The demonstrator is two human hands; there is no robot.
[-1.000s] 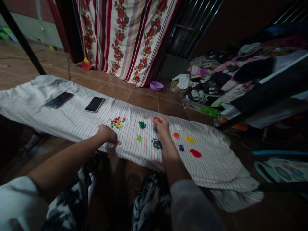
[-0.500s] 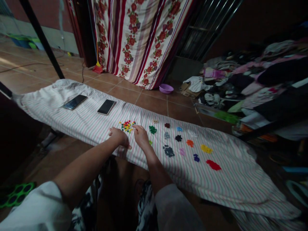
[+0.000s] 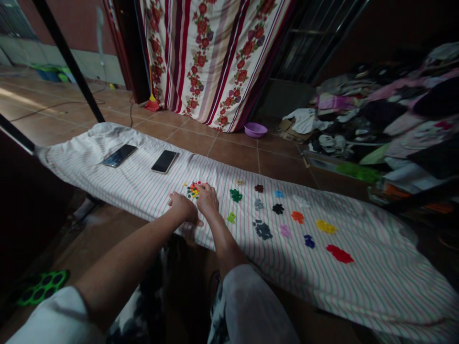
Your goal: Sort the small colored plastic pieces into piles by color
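A mixed pile of small red, yellow, orange and green pieces (image 3: pixel 194 190) lies on a striped cloth (image 3: pixel 229 167). My right hand (image 3: pixel 208 199) reaches over the pile's right side, its bent fingertips drawn together among the pieces; whatever they pinch is hidden. Just below the pile rests my left hand (image 3: pixel 183 209), back upward, fingers curled mostly out of sight; its contents are hidden. To the right sit single-colour heaps, among them dark green pieces (image 3: pixel 235 195), lime green pieces (image 3: pixel 231 218), dark grey pieces (image 3: pixel 263 230), yellow pieces (image 3: pixel 326 226) and red pieces (image 3: pixel 339 253).
Two phones, one dark (image 3: pixel 120 155) and one with a pale edge (image 3: pixel 165 161), lie on the cloth's left part. Beyond it are a purple basin (image 3: pixel 256 130), a floral curtain (image 3: pixel 215 62) and heaped clothes (image 3: pixel 387 110). Black poles (image 3: pixel 68 59) rise at the cloth's ends.
My right hand has moved onto the mixed pile, and its fingers have bent down among the pieces. My left hand stays below the pile. The whole view has shifted slightly.
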